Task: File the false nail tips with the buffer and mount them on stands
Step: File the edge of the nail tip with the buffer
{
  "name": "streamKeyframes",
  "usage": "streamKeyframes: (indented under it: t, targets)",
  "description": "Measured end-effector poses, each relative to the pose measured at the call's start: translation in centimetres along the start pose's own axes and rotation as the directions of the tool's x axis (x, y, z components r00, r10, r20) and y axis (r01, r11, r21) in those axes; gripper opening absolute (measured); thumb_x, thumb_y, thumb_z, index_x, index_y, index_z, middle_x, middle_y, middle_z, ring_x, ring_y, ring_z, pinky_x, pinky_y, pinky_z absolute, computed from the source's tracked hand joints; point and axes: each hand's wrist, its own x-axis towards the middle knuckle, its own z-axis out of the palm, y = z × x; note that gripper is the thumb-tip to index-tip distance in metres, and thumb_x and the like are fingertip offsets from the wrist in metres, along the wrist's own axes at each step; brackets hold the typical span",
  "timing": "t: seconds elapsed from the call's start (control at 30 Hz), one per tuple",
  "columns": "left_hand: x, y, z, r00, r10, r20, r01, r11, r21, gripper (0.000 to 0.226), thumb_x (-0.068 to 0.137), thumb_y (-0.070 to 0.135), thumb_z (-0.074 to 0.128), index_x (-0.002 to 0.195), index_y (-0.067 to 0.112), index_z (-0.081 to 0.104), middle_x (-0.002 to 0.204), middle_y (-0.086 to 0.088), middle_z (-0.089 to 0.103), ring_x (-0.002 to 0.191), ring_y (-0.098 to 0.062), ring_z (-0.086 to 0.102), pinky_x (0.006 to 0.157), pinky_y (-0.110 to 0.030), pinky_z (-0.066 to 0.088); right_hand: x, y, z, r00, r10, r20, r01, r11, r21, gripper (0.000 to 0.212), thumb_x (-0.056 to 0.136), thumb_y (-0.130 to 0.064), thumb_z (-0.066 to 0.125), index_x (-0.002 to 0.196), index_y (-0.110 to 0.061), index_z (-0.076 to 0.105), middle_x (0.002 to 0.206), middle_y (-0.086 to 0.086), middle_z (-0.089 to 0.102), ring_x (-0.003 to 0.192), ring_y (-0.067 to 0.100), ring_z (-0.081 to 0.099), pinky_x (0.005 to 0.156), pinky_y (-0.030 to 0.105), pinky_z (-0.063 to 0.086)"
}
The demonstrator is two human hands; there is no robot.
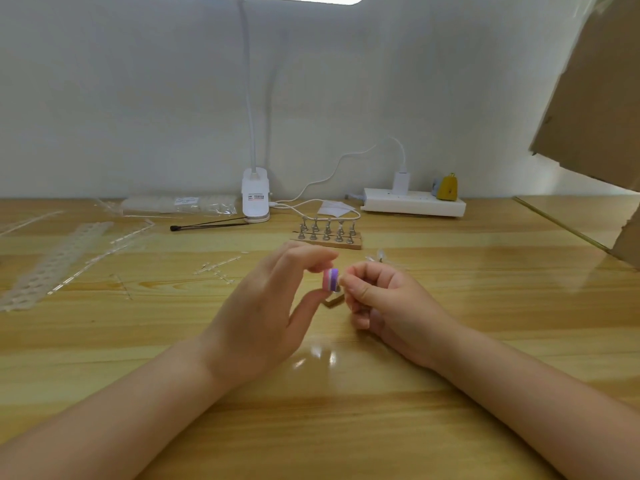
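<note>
I held the buffer [330, 280] in my left hand [266, 306], pinched between thumb below and fingers on top, so that its pink and purple face stood upright and turned toward the other hand. This way the flat side was free for rubbing. My right hand [374, 296] was curled tight, its thumb and forefinger pressed together just against the buffer. I think a nail tip was pinched there, but it was clear and too small for me to see it surely. Both hands hung a little above the table [485, 306], near each other in the middle, probably to keep the work steady and close to my eyes.

Under the hands lay a small wooden piece [334, 301], partly hidden. The stands [327, 233] waited on their wooden base behind the hands, well within reach for mounting afterwards. Some loose clear tips [375, 256] lay right of them. The lamp [255, 195] stood at the wall.
</note>
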Motion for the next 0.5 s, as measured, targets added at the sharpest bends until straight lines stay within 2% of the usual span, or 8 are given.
streamKeyframes:
  t: [0.13, 0.27, 0.5]
  targets:
    - [0.16, 0.77, 0.35, 0.997, -0.064, -0.041, 0.061, 0.996, -0.063, 0.045, 0.082, 0.009, 0.061, 0.123, 0.014, 0.043, 0.101, -0.007, 0.058, 0.094, -0.016, 0.060, 0.089, -0.026, 0.051, -0.05, 0.07, 0.22, 1.000, -0.021, 0.001, 0.021, 0.998, -0.061, 0.007, 0.092, -0.006, 0.055, 0.094, -0.001, 0.058, 0.066, 0.003, 0.051, 0.056, 0.009, 0.045, 0.049, 0.020, 0.038]
    - [0.06, 0.56, 0.22, 0.985, -0.147, -0.093, 0.144, 0.989, -0.038, 0.045, 0.084, 0.007, 0.067, 0.123, 0.012, 0.045, 0.095, 0.003, 0.058, 0.088, -0.008, 0.061, 0.081, -0.026, 0.054, -0.04, 0.23, 0.12, 1.000, -0.024, 0.005, 0.024, 0.996, -0.084, 0.010, 0.091, -0.007, 0.057, 0.096, 0.001, 0.060, 0.066, 0.002, 0.052, 0.056, 0.008, 0.047, 0.048, 0.020, 0.039]
    - [-0.36, -0.05, 0.61, 1.000, 0.008, 0.002, -0.008, 0.999, 0.040, 0.033, 0.090, 0.005, 0.065, 0.118, 0.011, 0.049, 0.099, -0.006, 0.067, 0.087, -0.018, 0.067, 0.076, -0.036, 0.056, 0.08, 0.36, 0.14, 0.999, -0.033, 0.019, 0.035, 0.995, -0.092, 0.011, 0.085, -0.018, 0.062, 0.089, -0.008, 0.065, 0.064, -0.001, 0.053, 0.057, 0.006, 0.045, 0.049, 0.020, 0.038]
